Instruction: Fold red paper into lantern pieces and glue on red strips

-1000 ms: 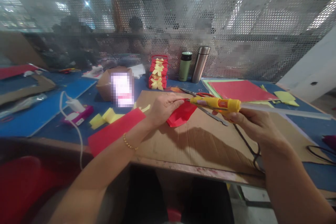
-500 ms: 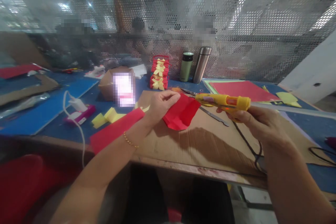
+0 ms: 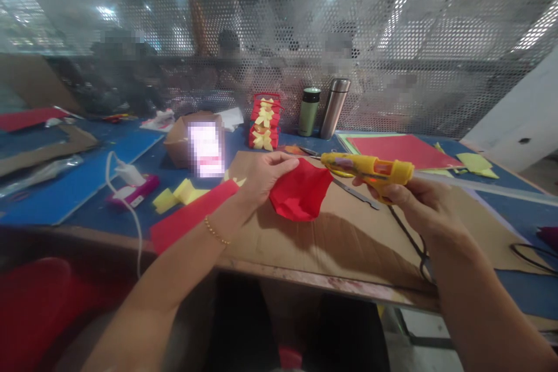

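Note:
My left hand (image 3: pixel 269 177) pinches the upper left edge of a folded red paper piece (image 3: pixel 300 195), held up over the cardboard sheet (image 3: pixel 279 250). A yellow glue gun (image 3: pixel 370 168) is gripped in my right hand (image 3: pixel 414 203). Its nozzle points left and sits close to the paper's upper right edge; I cannot tell whether they touch. Under and behind the gun lie a metal blade (image 3: pixel 355 195) and scissors with a yellow handle (image 3: pixel 340 172), partly hidden. Beside my left forearm is a flat red paper sheet (image 3: pixel 192 218).
A red paper stack with yellow bows (image 3: pixel 264 122) stands at the back, near a green tumbler (image 3: pixel 309 111) and a steel flask (image 3: pixel 335 109). Left are a lit phone (image 3: pixel 206 149), yellow paper scraps (image 3: pixel 185 192) and a purple power strip (image 3: pixel 135 190). The gun's cord (image 3: pixel 407 232) trails right.
The red paper has turned slightly and bulges more toward me. The glue gun and my right hand have shifted a little to the left.

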A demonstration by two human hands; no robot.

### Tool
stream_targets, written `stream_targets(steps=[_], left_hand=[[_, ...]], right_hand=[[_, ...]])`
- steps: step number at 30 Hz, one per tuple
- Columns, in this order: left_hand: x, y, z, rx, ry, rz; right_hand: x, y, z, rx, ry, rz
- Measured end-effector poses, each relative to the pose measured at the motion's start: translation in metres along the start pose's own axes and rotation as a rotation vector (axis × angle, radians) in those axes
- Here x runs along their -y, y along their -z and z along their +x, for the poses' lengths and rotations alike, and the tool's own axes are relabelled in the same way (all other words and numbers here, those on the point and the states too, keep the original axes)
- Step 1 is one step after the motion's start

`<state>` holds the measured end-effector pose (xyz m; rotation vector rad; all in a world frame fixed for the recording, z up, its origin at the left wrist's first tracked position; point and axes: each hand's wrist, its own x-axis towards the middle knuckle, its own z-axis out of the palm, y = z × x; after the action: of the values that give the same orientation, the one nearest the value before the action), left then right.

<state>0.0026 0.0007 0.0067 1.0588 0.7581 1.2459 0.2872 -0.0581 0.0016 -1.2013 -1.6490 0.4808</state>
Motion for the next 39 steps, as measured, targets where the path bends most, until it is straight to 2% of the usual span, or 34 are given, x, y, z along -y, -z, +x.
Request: stream_targets(steps=[4, 9, 11, 13, 15, 18, 21, 24, 26, 29, 31, 35, 39], left_hand=[[0.000, -0.001, 0.000, 0.023, 0.053, -0.064], [0.001, -0.004, 0.000, 0.048, 0.091, -0.133], [0.000, -0.006, -0.001, 0.063, 0.114, -0.148], [0.000, -0.007, -0.002, 0.080, 0.134, -0.149], [0.000, -0.009, -0.004, 0.092, 0.147, -0.145], [0.000, -0.011, -0.004, 0.091, 0.165, -0.145], [-0.001, -0.011, -0.004, 0.087, 0.170, -0.155], [-0.003, -0.010, -0.004, 0.105, 0.154, -0.162], [-0.004, -0.010, -0.004, 0.113, 0.147, -0.168], [-0.005, -0.009, -0.003, 0.097, 0.151, -0.175], [-0.005, -0.007, -0.002, 0.080, 0.146, -0.181], [-0.001, -0.004, 0.001, 0.080, 0.111, -0.205], [0.002, -0.002, 0.007, 0.034, 0.062, -0.254]], right_hand=[[0.004, 0.007, -0.006, 0.038, 0.056, -0.009], [-0.014, 0.047, -0.020, -0.010, 0.228, -0.320], [-0.032, 0.064, -0.027, 0.013, 0.237, -0.437], [-0.053, 0.077, -0.034, 0.167, 0.210, -0.525], [-0.075, 0.085, -0.040, 0.132, 0.173, -0.638], [-0.098, 0.094, -0.043, 0.116, 0.116, -0.687], [-0.096, 0.096, -0.040, 0.097, 0.114, -0.706], [-0.064, 0.081, -0.033, 0.039, 0.199, -0.767], [-0.032, 0.057, -0.025, 0.005, 0.276, -0.653], [0.011, 0.012, -0.004, 0.046, 0.282, -0.454], [0.028, -0.016, 0.015, 0.026, 0.280, -0.326], [0.035, -0.050, 0.046, 0.064, 0.201, -0.071], [0.029, -0.062, 0.051, 0.103, 0.071, 0.174]])
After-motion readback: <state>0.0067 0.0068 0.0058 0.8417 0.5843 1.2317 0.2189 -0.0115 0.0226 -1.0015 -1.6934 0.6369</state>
